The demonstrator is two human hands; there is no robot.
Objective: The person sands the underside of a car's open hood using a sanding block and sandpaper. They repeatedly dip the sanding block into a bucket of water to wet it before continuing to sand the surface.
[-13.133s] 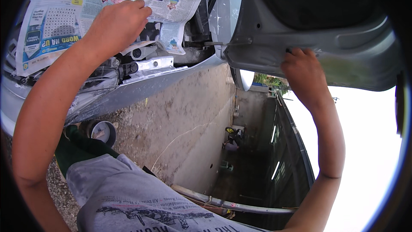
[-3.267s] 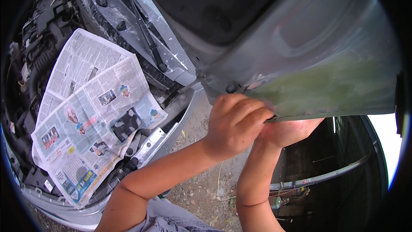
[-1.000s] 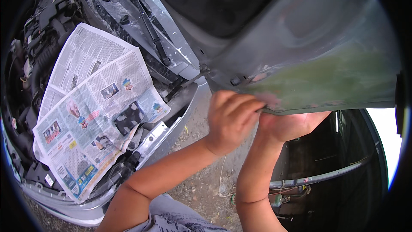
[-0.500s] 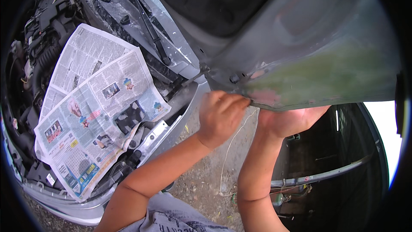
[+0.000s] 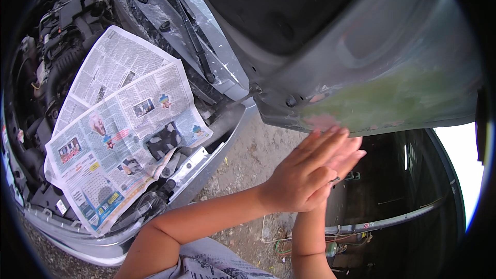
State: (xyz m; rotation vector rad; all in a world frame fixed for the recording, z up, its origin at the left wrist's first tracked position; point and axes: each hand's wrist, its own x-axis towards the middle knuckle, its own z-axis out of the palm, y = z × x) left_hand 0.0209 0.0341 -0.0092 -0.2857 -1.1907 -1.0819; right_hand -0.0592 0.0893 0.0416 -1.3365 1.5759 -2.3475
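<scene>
My left hand (image 5: 297, 173) lies across my right hand (image 5: 345, 161), the two touching in front of the raised car hood's lower edge. The left fingers are stretched out and point up and right. Much of the right hand is hidden behind the left; the fingertips that show are extended. A small dark thing (image 5: 335, 180) shows between the hands, too small to name. Just beyond the fingertips is the grey underside of the hood (image 5: 310, 67), with a greenish patch (image 5: 387, 93) and a pinkish one (image 5: 321, 121) near its edge.
On the left, newspaper sheets (image 5: 124, 124) lie over the open engine bay (image 5: 67, 62). The hood hinge (image 5: 254, 89) stands near the fender (image 5: 235, 121). Below is gritty ground (image 5: 274, 142). A dark area with a pale bar (image 5: 398, 222) and thin hoses (image 5: 294, 245) is at right.
Both hands have left the hood's edge and come together below it. The left hand moved right and down, its fingers straightening. The view has shifted slightly.
</scene>
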